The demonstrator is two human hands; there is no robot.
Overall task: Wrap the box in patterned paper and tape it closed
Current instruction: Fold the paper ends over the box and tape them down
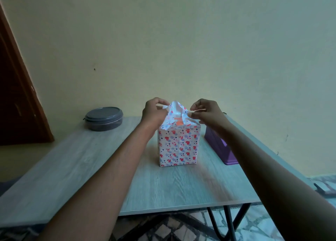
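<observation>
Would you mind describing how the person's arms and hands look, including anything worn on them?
Both forearms are bare right down to the bottom edge of the picture: no sleeves show. The left hand and the right hand are bare too, with no gloves. No rings, watch or bracelet can be made out in this dim light.

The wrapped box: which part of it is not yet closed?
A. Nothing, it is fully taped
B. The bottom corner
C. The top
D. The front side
C: the paper stands up loose above the box, pinched by the left hand and right hand.
</observation>
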